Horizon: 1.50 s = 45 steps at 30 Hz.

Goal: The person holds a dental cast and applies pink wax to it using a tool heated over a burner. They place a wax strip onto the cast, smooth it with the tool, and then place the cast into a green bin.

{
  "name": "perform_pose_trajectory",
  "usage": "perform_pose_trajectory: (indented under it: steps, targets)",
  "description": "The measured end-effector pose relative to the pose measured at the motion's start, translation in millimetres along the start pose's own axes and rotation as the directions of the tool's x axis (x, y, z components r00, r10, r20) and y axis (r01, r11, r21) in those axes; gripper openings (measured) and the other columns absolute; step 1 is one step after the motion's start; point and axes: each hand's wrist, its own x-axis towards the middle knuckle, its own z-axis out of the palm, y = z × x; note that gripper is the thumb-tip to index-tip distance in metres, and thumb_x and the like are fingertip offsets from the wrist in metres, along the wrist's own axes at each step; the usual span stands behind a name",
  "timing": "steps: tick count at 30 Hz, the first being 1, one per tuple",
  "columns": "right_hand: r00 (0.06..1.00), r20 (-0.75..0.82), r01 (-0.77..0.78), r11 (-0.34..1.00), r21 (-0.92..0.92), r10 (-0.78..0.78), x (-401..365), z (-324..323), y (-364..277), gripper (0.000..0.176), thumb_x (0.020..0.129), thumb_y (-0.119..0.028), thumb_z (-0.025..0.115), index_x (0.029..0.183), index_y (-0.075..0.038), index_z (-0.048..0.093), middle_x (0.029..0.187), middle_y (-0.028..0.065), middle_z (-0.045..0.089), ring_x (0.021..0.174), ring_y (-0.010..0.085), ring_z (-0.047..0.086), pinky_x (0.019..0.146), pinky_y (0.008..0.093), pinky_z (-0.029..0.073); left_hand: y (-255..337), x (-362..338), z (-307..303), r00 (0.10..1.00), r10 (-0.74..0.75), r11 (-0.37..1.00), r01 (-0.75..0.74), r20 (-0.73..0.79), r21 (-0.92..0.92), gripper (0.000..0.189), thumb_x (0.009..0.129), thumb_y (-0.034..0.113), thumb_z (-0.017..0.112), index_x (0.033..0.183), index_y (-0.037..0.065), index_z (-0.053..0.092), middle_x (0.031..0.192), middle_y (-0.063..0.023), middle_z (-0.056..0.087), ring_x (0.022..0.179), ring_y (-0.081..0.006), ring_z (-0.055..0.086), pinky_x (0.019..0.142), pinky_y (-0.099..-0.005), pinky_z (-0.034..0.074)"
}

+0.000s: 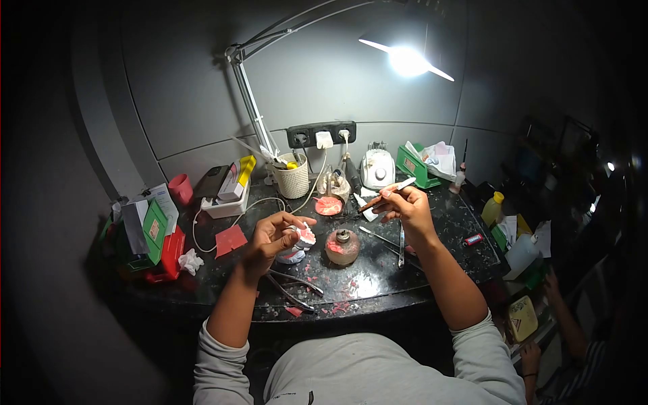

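My left hand (273, 239) is closed around a pink wax denture piece (306, 235) with a row of white teeth. Just under it, a pale plaster cast (291, 257) rests on the dark bench, partly hidden by the hand. In a pen-like grip, my right hand (405, 206) holds a slim wax carver (371, 203) with a whitish rear end and a dark shaft pointing left. Between and below the hands stands a round glass spirit burner (342, 251) with pink bits on it; no flame can be made out. Pliers (291, 290) lie near the front edge.
Wax scraps dot the bench (378, 287). A pink wax sheet (231, 239) lies left, a pink wax-filled dish (329, 206) behind the burner. Slim metal tools (401, 246) lie right. A lit lamp (408, 61) hangs above. Another person's hand (531, 358) shows at lower right.
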Motion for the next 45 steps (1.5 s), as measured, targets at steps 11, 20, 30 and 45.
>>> perform_pose_trajectory:
  steps: [11, 20, 30, 45]
  targets:
    - [0.985, -0.029, 0.165, 0.980, -0.114, -0.170, 1, 9, 11, 0.016, 0.097, -0.013, 0.067, 0.106, 0.000, 0.067, 0.092, 0.0094, 0.073, 0.076, 0.0160, 0.073, 0.056, 0.0234, 0.055, 1, 0, 1, 1.000, -0.025, 0.999, 0.025, 0.004, -0.035, 0.025, 0.091, 0.022, 0.073, 0.105, 0.002, 0.065, 0.125, -0.0198, 0.066, 0.111, -0.0188, 0.062, 0.101, -0.0358, 0.045]
    - [0.986, 0.000, 0.166, 0.975, -0.149, -0.168, 3, 10, 17, 0.016, 0.098, -0.013, 0.066, 0.106, 0.001, 0.068, 0.091, 0.0086, 0.073, 0.075, 0.0139, 0.072, 0.054, 0.0213, 0.053, 2, -1, -1, 1.000, -0.022, 0.999, 0.022, 0.001, -0.033, 0.023, 0.092, 0.019, 0.071, 0.106, 0.003, 0.064, 0.125, -0.0207, 0.066, 0.115, -0.0201, 0.061, 0.103, -0.0357, 0.045]
    - [0.999, -0.047, -0.007, 1.000, -0.006, 0.006, 10, 1, 25, 0.018, 0.098, -0.013, 0.066, 0.106, 0.003, 0.066, 0.093, 0.0114, 0.073, 0.075, 0.0182, 0.074, 0.054, 0.0261, 0.058, -1, 0, -3, 1.000, 0.002, 1.000, -0.002, 0.011, 0.004, 0.032, 0.092, 0.031, 0.072, 0.106, 0.003, 0.064, 0.126, -0.0234, 0.065, 0.107, -0.0211, 0.065, 0.100, -0.0375, 0.047]
    - [0.995, -0.098, -0.028, 1.000, 0.013, 0.029, 9, -1, 20, 0.018, 0.099, -0.014, 0.065, 0.106, 0.002, 0.066, 0.097, 0.0129, 0.073, 0.075, 0.0182, 0.073, 0.054, 0.0257, 0.056, 0, 0, 0, 1.000, -0.003, 1.000, 0.003, 0.002, 0.011, 0.033, 0.091, 0.030, 0.073, 0.106, 0.002, 0.063, 0.127, -0.0243, 0.063, 0.103, -0.0200, 0.066, 0.098, -0.0352, 0.048]
